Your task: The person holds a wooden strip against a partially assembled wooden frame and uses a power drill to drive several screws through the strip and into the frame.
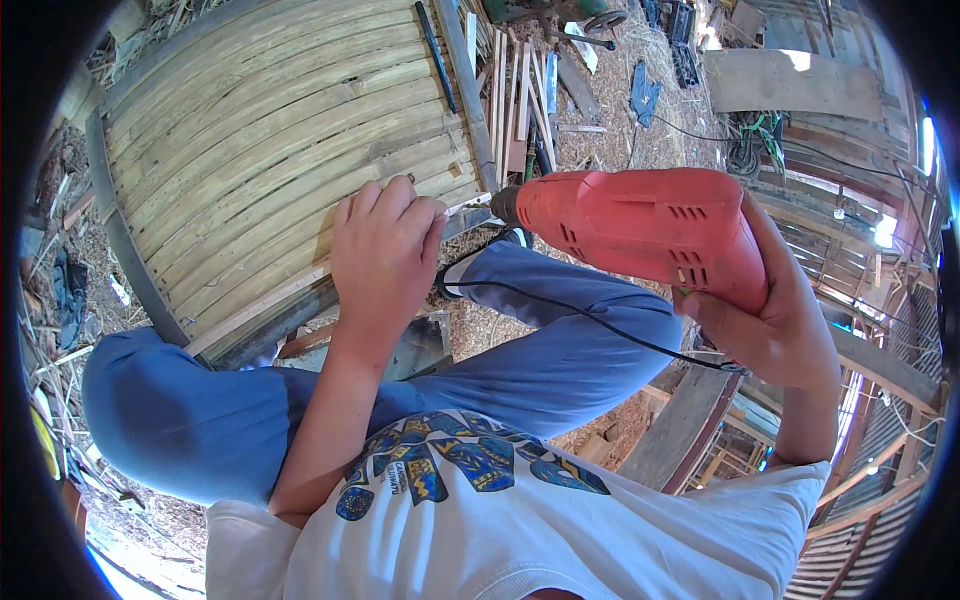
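Observation:
My right hand (765, 320) is wrapped round the rear handle of a red power drill (630, 222). The drill lies level, its black chuck (507, 207) pointing left. A thin bit reaches from the chuck to the near right corner of a slatted wooden panel (260, 150). Along the panel's near edge runs a pale wooden strip (265, 305). My left hand (385, 240) is closed over this strip near the bit, fingers curled on the far side. What lies under the palm is hidden, and so is the drill's trigger.
A black cord (590, 312) runs across my bent leg below the drill. On the panel's far right lies a dark narrow bar (436, 58). Loose wooden strips (515, 100) stand beyond the panel's right edge. Wood shavings cover the ground, and planks (690, 420) lie at the right.

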